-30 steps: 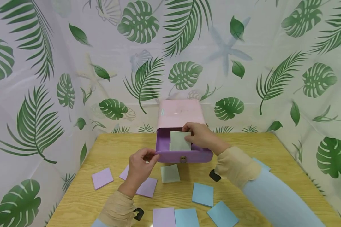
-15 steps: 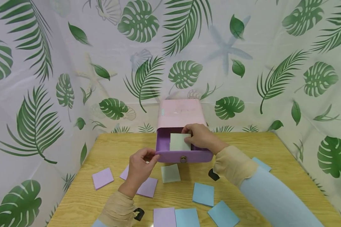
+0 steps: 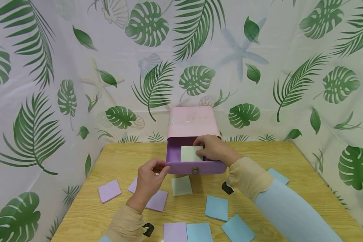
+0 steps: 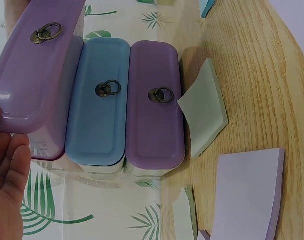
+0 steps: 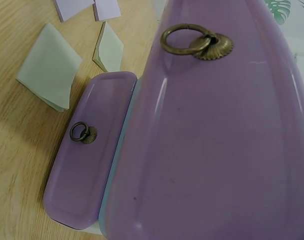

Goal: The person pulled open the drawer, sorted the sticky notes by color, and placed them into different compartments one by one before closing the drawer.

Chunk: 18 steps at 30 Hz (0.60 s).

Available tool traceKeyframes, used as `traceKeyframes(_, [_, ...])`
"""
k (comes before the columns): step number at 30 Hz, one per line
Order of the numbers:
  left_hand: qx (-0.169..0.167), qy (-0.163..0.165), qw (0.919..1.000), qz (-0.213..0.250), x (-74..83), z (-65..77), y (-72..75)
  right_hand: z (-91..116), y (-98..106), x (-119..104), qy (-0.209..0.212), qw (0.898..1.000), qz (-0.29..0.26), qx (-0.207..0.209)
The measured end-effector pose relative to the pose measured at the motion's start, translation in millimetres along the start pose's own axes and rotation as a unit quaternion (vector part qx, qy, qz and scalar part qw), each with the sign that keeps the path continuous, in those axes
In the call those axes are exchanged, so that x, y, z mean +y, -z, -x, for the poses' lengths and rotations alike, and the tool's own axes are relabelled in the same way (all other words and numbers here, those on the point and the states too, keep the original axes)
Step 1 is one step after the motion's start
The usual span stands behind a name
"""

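A small drawer cabinet point(image 3: 193, 121) with a pink top stands at the back of the table. Its top purple drawer point(image 3: 181, 167) is pulled out. My left hand point(image 3: 149, 176) pinches that drawer's front left corner between thumb and fingers. Over the drawer, my right hand point(image 3: 213, 148) holds a pale green sticky note pad point(image 3: 190, 154), partly inside it and tilted toward me; the drawer front hides its lower edge. In the left wrist view, the blue middle drawer point(image 4: 99, 130) and purple bottom drawer point(image 4: 154, 130) are closed, each with a brass ring.
Another pale green pad point(image 3: 182, 186) lies in front of the cabinet. Purple pads point(image 3: 109, 191) lie to the left and blue pads point(image 3: 216, 207) to the right. A purple pad point(image 3: 174, 232) and a blue pad point(image 3: 199, 232) lie side by side at the near edge.
My right hand has lowered the pale green pad further into the drawer, and the pad leans flatter. My left hand has stayed at the drawer corner.
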<state>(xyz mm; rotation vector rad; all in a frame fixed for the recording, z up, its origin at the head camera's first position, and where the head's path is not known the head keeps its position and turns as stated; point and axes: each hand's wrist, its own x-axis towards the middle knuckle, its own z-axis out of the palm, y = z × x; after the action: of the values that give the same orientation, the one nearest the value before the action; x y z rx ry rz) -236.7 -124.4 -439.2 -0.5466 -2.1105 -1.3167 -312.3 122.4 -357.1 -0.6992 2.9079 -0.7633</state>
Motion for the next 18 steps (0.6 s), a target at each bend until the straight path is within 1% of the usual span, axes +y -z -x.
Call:
traceKeyframes(4, [-0.001, 0.003, 1.0, -0.001, -0.4, -0.5, -0.2, -0.3, -1.8, 0.7, 0.006, 1.0, -0.003, -0.006])
traceKeyframes(11, [0.002, -0.002, 1.0, -0.003, -2.5, -1.9, -0.5, -4.3, -6.1, 4.1, 0.009, 1.0, 0.02, -0.012])
traceKeyframes(18, [0.003, -0.003, 1.0, -0.006, -5.4, -2.9, -0.3, -6.5, -6.9, 4.9, 0.016, 0.999, 0.024, -0.016])
